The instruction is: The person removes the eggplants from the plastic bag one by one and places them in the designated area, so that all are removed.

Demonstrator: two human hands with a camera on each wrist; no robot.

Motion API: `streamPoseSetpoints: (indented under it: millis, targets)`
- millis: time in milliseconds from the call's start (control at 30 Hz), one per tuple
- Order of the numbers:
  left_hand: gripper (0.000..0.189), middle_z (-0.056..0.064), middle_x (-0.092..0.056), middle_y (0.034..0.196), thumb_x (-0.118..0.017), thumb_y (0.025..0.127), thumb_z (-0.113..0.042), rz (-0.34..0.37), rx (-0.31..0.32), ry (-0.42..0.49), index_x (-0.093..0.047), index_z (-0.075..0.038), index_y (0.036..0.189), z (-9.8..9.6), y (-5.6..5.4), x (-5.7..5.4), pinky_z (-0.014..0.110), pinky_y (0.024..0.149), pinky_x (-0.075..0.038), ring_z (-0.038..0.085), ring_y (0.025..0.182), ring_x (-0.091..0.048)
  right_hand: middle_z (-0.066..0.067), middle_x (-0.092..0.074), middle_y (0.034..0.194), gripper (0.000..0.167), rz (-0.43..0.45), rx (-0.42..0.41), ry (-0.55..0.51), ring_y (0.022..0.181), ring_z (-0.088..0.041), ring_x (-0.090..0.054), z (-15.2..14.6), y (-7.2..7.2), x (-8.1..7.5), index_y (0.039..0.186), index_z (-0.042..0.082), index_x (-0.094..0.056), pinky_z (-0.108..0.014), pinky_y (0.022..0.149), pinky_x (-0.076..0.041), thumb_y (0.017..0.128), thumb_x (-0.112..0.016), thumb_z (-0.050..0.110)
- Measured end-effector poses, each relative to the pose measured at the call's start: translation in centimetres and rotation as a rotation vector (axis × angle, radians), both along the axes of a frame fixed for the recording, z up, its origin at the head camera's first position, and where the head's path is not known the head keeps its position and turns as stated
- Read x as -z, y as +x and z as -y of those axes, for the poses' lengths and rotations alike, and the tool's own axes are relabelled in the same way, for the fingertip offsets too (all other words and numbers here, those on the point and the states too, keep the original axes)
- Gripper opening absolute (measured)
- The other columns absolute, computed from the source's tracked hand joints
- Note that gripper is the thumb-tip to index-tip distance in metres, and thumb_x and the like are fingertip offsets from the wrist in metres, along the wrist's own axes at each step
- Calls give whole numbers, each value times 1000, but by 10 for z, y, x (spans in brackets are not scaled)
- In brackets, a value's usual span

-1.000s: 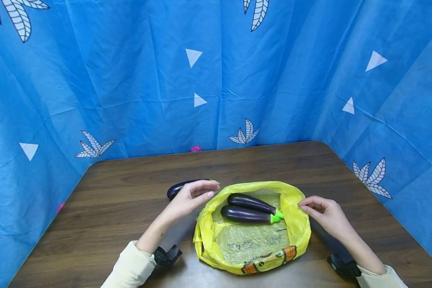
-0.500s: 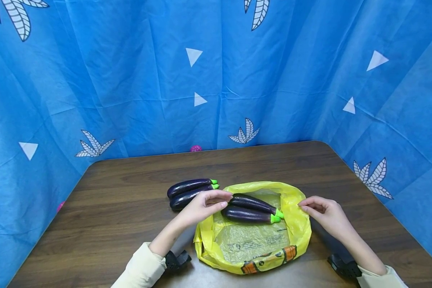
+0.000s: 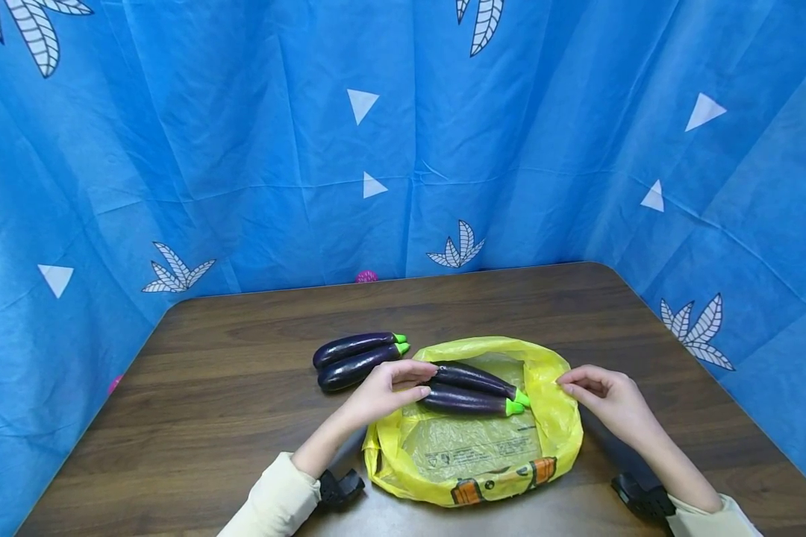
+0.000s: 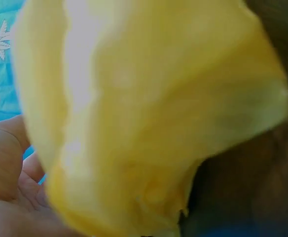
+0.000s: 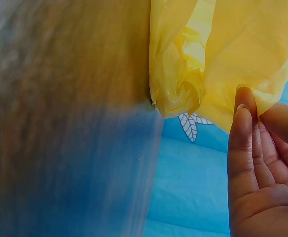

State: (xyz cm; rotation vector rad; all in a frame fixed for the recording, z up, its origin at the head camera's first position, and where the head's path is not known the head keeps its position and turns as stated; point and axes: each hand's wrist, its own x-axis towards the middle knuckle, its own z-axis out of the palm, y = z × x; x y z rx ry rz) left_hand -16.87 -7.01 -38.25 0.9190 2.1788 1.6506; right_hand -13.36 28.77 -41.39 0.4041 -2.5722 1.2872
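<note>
- Handling eggplants inside the yellow bag [image 3: 436, 488], with one hand over them and the other steadying the rim, looks like the step in hand; whether the pair is being put in or taken out cannot be told.
- If the left hand [image 3: 383, 391] is to lift one, the next move calls for a firm pinch round a blunt end; if it is to leave them, it calls for clearing the rim without dragging the thin plastic.
- The far bagged eggplant [image 3: 477, 377] and the near bagged eggplant [image 3: 466, 400] lie side by side inside, green stems toward the right hand [image 3: 611, 399].
- The left hand crosses the bag's left rim, its fingertips over the far one's blunt end and its thumb at the near one's. The gap between thumb and fingers looks narrow; whether they grip anything cannot be told, since yellow plastic hides the tips in the left wrist view.
- The right hand pinches the right rim between thumb and fingers, apart from both bagged stems.
- Outside the bag, the far loose eggplant [image 3: 352, 347] and the near loose eggplant [image 3: 356, 367] lie together on the table [image 3: 208, 388], just beyond the left hand.
</note>
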Motion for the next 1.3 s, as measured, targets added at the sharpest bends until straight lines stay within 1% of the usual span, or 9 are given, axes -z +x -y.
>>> streamPoseSetpoints:
  millis: [167, 300, 433, 533, 600, 733, 967, 1100, 1300]
  targets:
    - [33, 25, -57, 118, -60, 88, 4, -70, -29, -69, -55, 14, 119, -3, 1, 2, 43, 95, -41, 36, 112, -52, -4, -67, 87, 10, 13, -1, -3, 73, -9, -61, 0, 0, 1, 94, 5, -69, -24, 59, -52, 86, -66, 1]
    - [34, 25, -58, 117, -63, 86, 5, -83, -53, -98, -56, 14, 117, -5, 1, 5, 43, 95, -41, 36, 111, -53, -4, -67, 87, 10, 23, 3, -2, 73, -9, -61, 0, 0, 1, 95, 5, -69, -25, 59, -52, 86, -66, 2]
    - [35, 20, -59, 118, -66, 84, 3, -97, -69, -137, -58, 10, 118, -6, -6, 22, 41, 96, -40, 33, 112, -53, -4, -67, 87, 10, 18, 4, 1, 72, -9, -61, 0, 0, 1, 95, 5, -69, -25, 59, -52, 86, -66, 2]
    - [37, 14, -60, 118, -68, 84, -2, -115, -76, -177, -59, 4, 119, -5, -12, 35, 36, 96, -41, 27, 113, -53, -4, -67, 87, 10, 16, 4, 1, 72, -9, -61, 0, 0, 1, 95, 5, -69, -26, 58, -52, 86, -66, 2]
    - [38, 10, -61, 118, -70, 83, -4, -125, -75, -194, -61, 1, 120, -4, -14, 38, 32, 95, -41, 23, 113, -53, -4, -67, 87, 10, 18, 3, 1, 71, -9, -61, 0, 0, 0, 95, 5, -69, -27, 58, -52, 86, -66, 2]
    - [39, 8, -61, 118, -72, 82, -5, -131, -66, -203, -62, -1, 119, -3, -16, 41, 29, 95, -41, 20, 113, -53, -4, -67, 87, 10, 20, 2, 0, 71, -9, -61, 0, 0, 0, 95, 5, -69, -27, 57, -52, 86, -66, 2]
    - [40, 8, -61, 119, -74, 80, -4, -132, -46, -207, -63, -2, 119, -2, -18, 44, 28, 95, -41, 21, 114, -52, -4, -67, 87, 10, 20, 4, -1, 73, -9, -61, 0, 0, 1, 95, 6, -69, -28, 58, -52, 86, -66, 2]
    - [42, 8, -60, 120, -75, 79, -4, -145, -30, -223, -63, -3, 119, -2, -18, 45, 27, 95, -40, 21, 116, -51, -4, -67, 87, 10, 20, 3, -1, 73, -9, -61, 0, 0, 2, 95, 6, -69, -28, 58, -52, 86, -66, 2]
    - [42, 8, -59, 121, -75, 79, -5, -167, -34, -248, -63, -5, 119, -1, -18, 45, 25, 94, -41, 21, 115, -51, -4, -67, 87, 11, 8, -12, -4, 73, -9, -61, 0, -1, 1, 95, 5, -69, -27, 58, -52, 86, -66, 0]
